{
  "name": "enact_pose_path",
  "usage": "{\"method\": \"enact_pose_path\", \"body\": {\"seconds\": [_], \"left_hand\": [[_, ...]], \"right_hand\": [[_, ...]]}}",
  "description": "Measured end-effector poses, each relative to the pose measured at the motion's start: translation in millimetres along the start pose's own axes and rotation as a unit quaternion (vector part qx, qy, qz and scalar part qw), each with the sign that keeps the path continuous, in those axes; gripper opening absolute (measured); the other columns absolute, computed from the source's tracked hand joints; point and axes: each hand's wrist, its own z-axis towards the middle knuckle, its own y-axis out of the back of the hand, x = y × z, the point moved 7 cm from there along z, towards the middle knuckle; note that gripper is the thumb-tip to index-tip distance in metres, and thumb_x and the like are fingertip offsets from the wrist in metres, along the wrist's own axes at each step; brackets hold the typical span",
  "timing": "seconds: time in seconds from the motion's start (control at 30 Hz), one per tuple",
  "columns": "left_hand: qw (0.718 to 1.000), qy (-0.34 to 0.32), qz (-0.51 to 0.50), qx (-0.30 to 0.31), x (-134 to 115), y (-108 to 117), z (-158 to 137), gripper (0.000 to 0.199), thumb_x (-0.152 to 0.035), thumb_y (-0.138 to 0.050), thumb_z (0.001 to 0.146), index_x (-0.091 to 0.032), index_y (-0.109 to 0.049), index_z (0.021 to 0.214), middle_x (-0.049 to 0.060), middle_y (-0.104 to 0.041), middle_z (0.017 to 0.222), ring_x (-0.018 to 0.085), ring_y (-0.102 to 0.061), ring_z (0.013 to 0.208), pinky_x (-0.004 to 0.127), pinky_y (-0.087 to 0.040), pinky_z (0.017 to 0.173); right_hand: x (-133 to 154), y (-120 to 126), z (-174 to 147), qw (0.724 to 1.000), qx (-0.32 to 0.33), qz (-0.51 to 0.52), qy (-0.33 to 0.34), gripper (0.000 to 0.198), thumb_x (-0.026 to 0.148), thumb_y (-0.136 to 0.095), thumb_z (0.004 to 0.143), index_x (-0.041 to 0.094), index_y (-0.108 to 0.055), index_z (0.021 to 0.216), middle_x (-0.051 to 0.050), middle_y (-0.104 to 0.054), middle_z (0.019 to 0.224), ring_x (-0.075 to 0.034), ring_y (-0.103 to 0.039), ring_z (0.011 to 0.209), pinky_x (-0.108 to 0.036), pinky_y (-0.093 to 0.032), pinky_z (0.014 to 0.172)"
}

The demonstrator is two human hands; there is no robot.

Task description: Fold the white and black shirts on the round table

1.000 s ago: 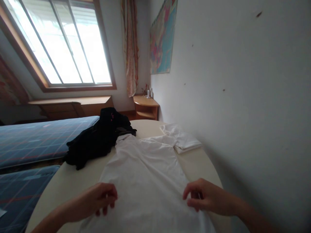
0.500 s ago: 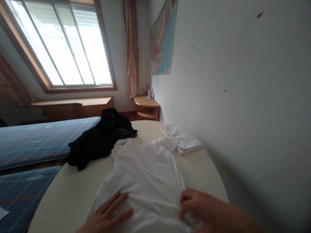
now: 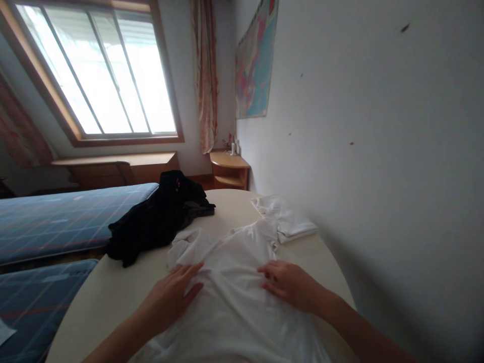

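A white T-shirt (image 3: 234, 297) lies spread across the round table (image 3: 91, 307), wrinkled, its sleeves at the far end. On its left side rests my left hand (image 3: 174, 290), fingers stretched out over the cloth. My right hand (image 3: 289, 285) is on the right side of the shirt, its fingers apart and lightly bent, touching the fabric. Neither hand grips the cloth. Beyond the shirt's right sleeve sits a folded white garment (image 3: 297, 227).
Black clothing (image 3: 155, 222) is heaped at the table's left edge. Blue plaid mattresses (image 3: 68, 217) stand to the left. A white wall (image 3: 378, 176) runs close along the right. A small corner shelf (image 3: 229, 160) is behind the table.
Both hands have moved forward along the shirt, away from me. My right hand has gone from pinching the shirt's right edge to opening on it. The shirt's left sleeve is spread out more.
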Motion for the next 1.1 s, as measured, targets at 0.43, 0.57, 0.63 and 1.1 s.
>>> {"method": "enact_pose_path", "body": {"seconds": [0.43,0.57,0.63,1.1], "left_hand": [[0.977,0.197,0.050,-0.066,48,28,106,0.053,-0.037,-0.041,0.096,-0.023,-0.043,0.147,0.014,-0.054,0.144,0.032,-0.065,0.112,0.039,-0.048,0.089],[0.972,0.225,0.041,-0.052,53,22,110,0.049,-0.042,-0.028,0.100,-0.019,-0.063,0.125,0.017,-0.070,0.119,0.034,-0.068,0.104,0.040,-0.049,0.081],[0.972,0.229,0.037,-0.045,55,20,111,0.052,-0.041,-0.025,0.100,-0.017,-0.070,0.109,0.019,-0.072,0.111,0.034,-0.070,0.099,0.038,-0.049,0.077],[0.992,0.107,-0.062,0.036,35,34,103,0.059,-0.063,-0.038,0.090,-0.018,-0.066,0.063,0.005,-0.063,0.059,0.019,-0.058,0.056,0.028,-0.035,0.054]], "right_hand": [[-33,35,145,0.988,-0.107,-0.059,-0.092,0.028,0.025,-0.048,0.098,0.022,-0.070,0.116,-0.007,-0.072,0.117,-0.019,-0.065,0.111,-0.027,-0.044,0.094],[-48,26,160,0.987,-0.079,-0.069,-0.119,0.025,0.028,-0.060,0.092,0.022,-0.071,0.114,-0.008,-0.075,0.110,-0.021,-0.067,0.104,-0.028,-0.047,0.089],[-50,21,161,0.989,-0.061,-0.070,-0.117,0.024,0.031,-0.065,0.088,0.023,-0.073,0.109,-0.006,-0.076,0.102,-0.020,-0.069,0.095,-0.026,-0.048,0.082],[-54,73,154,0.959,-0.270,0.023,-0.084,0.017,0.027,-0.051,0.096,0.017,-0.062,0.104,-0.009,-0.072,0.096,-0.019,-0.066,0.089,-0.026,-0.044,0.079]]}}
